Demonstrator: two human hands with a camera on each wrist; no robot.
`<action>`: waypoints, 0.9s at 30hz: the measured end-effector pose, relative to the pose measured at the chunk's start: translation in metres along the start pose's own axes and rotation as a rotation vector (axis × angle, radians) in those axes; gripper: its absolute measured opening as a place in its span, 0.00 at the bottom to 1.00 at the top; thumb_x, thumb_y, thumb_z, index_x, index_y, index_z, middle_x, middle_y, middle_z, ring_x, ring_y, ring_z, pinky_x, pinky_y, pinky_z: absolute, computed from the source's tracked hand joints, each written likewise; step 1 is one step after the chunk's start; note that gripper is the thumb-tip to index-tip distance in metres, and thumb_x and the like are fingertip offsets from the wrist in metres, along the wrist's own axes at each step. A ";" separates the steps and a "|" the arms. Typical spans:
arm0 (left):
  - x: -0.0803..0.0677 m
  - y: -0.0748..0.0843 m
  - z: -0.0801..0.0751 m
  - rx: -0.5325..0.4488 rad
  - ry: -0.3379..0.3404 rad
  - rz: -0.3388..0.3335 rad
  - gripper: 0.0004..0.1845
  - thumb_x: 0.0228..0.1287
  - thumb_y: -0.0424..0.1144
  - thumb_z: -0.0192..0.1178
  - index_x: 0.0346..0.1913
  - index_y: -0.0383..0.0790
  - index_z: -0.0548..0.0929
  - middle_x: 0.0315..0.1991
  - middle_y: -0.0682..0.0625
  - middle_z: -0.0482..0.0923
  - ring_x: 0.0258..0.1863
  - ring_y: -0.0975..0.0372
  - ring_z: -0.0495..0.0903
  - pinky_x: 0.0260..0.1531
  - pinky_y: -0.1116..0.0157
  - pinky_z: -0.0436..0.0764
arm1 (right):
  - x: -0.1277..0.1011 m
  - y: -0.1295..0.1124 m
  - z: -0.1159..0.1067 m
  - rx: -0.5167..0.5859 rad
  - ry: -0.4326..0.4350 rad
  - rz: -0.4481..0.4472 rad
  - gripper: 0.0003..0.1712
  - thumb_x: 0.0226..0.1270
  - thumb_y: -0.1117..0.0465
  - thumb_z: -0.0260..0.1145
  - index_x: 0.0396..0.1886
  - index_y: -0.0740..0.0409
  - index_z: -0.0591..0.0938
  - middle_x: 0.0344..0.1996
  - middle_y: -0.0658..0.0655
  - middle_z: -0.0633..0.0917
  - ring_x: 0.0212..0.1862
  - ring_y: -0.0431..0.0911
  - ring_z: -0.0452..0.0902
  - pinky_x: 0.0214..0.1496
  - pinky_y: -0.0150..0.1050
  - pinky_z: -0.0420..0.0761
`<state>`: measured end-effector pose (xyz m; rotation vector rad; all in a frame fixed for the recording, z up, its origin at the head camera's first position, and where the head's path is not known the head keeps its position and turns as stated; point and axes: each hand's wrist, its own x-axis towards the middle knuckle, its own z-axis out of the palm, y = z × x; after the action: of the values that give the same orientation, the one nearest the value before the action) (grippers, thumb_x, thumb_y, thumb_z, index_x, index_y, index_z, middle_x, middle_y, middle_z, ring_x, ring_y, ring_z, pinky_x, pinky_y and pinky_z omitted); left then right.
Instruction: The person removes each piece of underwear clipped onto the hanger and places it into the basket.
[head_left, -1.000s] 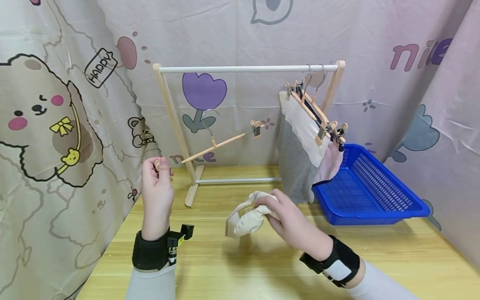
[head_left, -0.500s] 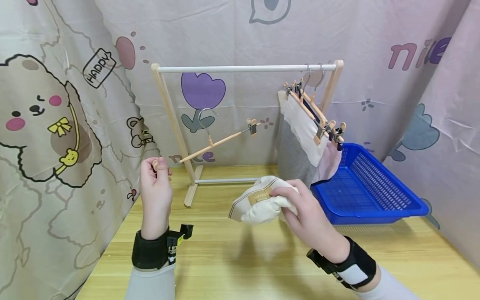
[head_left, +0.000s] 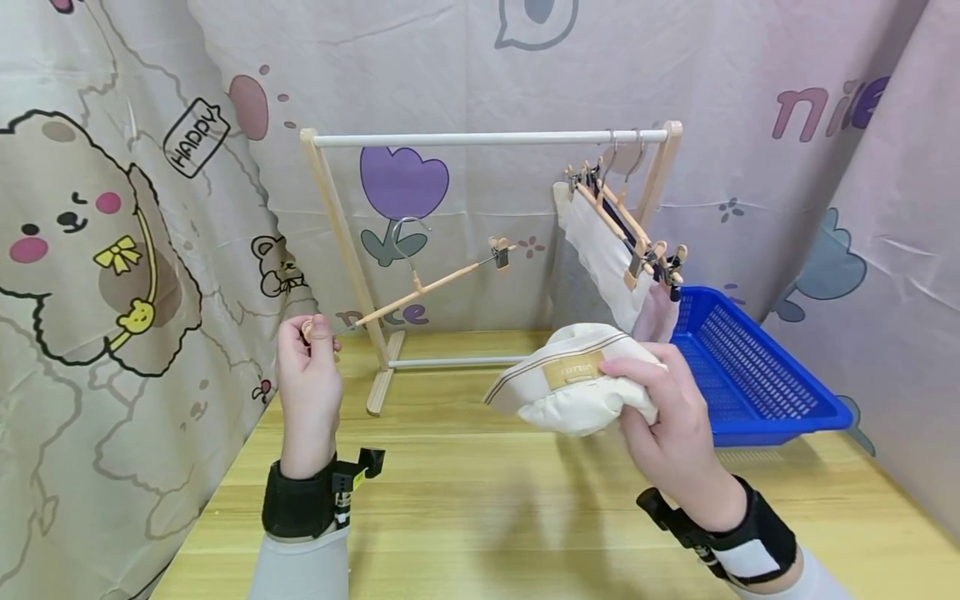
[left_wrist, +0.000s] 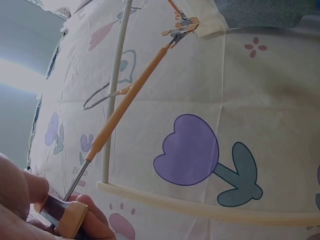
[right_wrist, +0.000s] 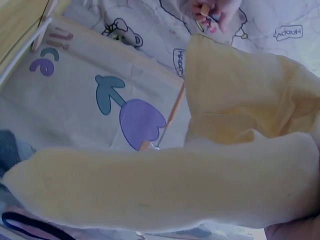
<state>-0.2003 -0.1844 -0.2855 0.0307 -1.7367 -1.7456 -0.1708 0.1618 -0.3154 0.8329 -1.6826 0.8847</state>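
My left hand [head_left: 307,379] pinches the near clip of a wooden clip hanger [head_left: 420,287], which slants up to the right with its metal hook free in the air. The left wrist view shows that hanger [left_wrist: 125,102] rising from the clip [left_wrist: 67,217] between my fingers. My right hand [head_left: 667,421] grips a bunched cream cloth [head_left: 573,383] with a tan label, held above the table. This cloth [right_wrist: 165,185] fills the right wrist view. A small wooden clothes rack [head_left: 487,139] stands behind both hands.
Several clip hangers with cream, pink and grey cloths [head_left: 615,250] hang at the rack's right end. A blue plastic basket [head_left: 750,375] sits on the wooden table [head_left: 480,517] to the right. Printed curtains [head_left: 112,208] close in the left, back and right sides.
My right hand has lifted the cream cloth off the table, up and to the right. The left hand and its hanger have stayed almost still.
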 end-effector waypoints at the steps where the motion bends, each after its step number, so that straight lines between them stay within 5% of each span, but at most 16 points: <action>1: 0.000 0.000 0.000 0.000 0.001 0.000 0.07 0.83 0.43 0.47 0.46 0.44 0.69 0.34 0.54 0.67 0.34 0.61 0.67 0.33 0.70 0.62 | 0.001 0.000 -0.001 -0.002 0.022 -0.003 0.11 0.68 0.66 0.57 0.42 0.66 0.82 0.41 0.71 0.78 0.52 0.40 0.74 0.54 0.27 0.69; 10: 0.000 0.001 -0.002 0.023 0.003 -0.021 0.08 0.83 0.45 0.46 0.47 0.45 0.68 0.35 0.54 0.67 0.32 0.62 0.64 0.31 0.70 0.61 | 0.012 -0.004 -0.012 -0.020 0.257 -0.039 0.10 0.65 0.65 0.57 0.37 0.70 0.78 0.36 0.73 0.76 0.49 0.40 0.73 0.51 0.27 0.68; 16: -0.001 0.001 -0.002 0.036 0.004 -0.024 0.08 0.83 0.45 0.46 0.47 0.45 0.68 0.35 0.53 0.67 0.32 0.62 0.64 0.31 0.70 0.61 | 0.022 -0.008 -0.024 -0.014 0.367 0.001 0.10 0.66 0.66 0.57 0.37 0.73 0.74 0.37 0.64 0.77 0.49 0.39 0.72 0.49 0.26 0.66; 27: 0.001 -0.002 -0.002 0.023 0.009 -0.010 0.07 0.83 0.44 0.46 0.46 0.44 0.69 0.35 0.53 0.66 0.34 0.61 0.65 0.34 0.70 0.62 | 0.033 -0.005 -0.033 0.095 0.618 0.043 0.06 0.58 0.71 0.55 0.32 0.73 0.70 0.35 0.60 0.77 0.49 0.43 0.74 0.53 0.29 0.68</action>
<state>-0.2005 -0.1871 -0.2869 0.0572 -1.7528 -1.7298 -0.1594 0.1844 -0.2755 0.5095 -1.1256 1.1205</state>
